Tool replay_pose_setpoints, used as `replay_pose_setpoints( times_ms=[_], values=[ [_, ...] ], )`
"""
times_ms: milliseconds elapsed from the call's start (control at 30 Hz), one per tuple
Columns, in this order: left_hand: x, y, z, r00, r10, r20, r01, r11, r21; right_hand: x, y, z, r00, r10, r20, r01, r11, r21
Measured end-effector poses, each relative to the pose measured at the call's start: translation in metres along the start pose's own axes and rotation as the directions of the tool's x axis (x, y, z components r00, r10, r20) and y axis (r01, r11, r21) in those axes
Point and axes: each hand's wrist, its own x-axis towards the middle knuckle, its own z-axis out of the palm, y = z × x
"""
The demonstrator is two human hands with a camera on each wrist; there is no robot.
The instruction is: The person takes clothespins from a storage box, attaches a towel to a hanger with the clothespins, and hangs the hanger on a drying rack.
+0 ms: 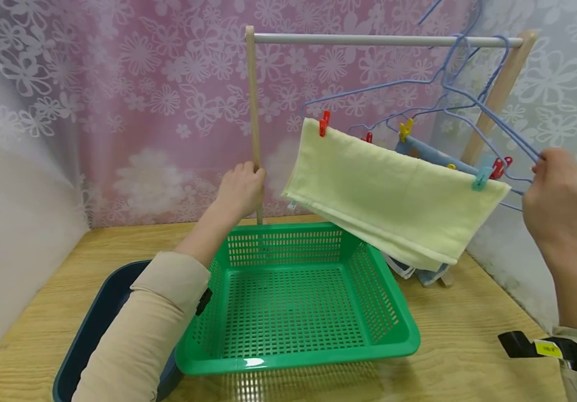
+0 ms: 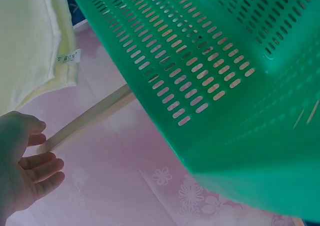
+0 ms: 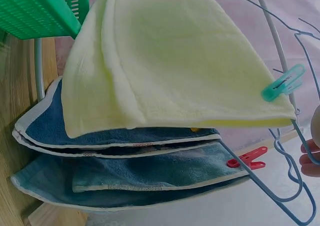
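A pale yellow towel (image 1: 394, 195) is folded over a blue hanger (image 1: 499, 120). A red clothespin (image 1: 324, 124) and a light teal clothespin (image 1: 481, 177) pinch its top corners. My right hand (image 1: 565, 201) grips that hanger's right arm, and the towel slants down to the right. At the left, the fingers of my left hand (image 1: 240, 190) are curled at the wooden post (image 1: 253, 100) of the drying rack. Behind the yellow towel, blue towels (image 3: 165, 166) hang on other hangers, partly hidden, held by yellow and red clothespins.
A green perforated basket (image 1: 298, 365) stands in front of the rack. Left of it, a dark blue tub (image 1: 87, 318) is partly covered by my left sleeve. The rack's metal bar (image 1: 344, 39) runs above. White wall borders the wooden table (image 1: 464, 346) on both sides.
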Motion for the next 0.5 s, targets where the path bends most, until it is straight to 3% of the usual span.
replay_pose_setpoints(
  times_ms=[100,300,500],
  values=[
    [0.001,-0.001,0.002,1.0,0.006,-0.001,-0.006,0.999,0.049,0.002,-0.001,0.003,0.999,-0.04,-0.005,0.04,0.999,-0.031],
    [0.001,-0.002,0.006,0.998,0.056,-0.031,-0.051,0.985,0.163,0.005,-0.007,0.011,1.0,-0.025,0.006,0.026,0.997,-0.07],
    [0.001,-0.002,0.007,0.996,0.08,-0.026,-0.073,0.976,0.206,0.009,-0.014,0.017,0.999,-0.051,0.018,0.053,0.992,-0.114]
  ],
)
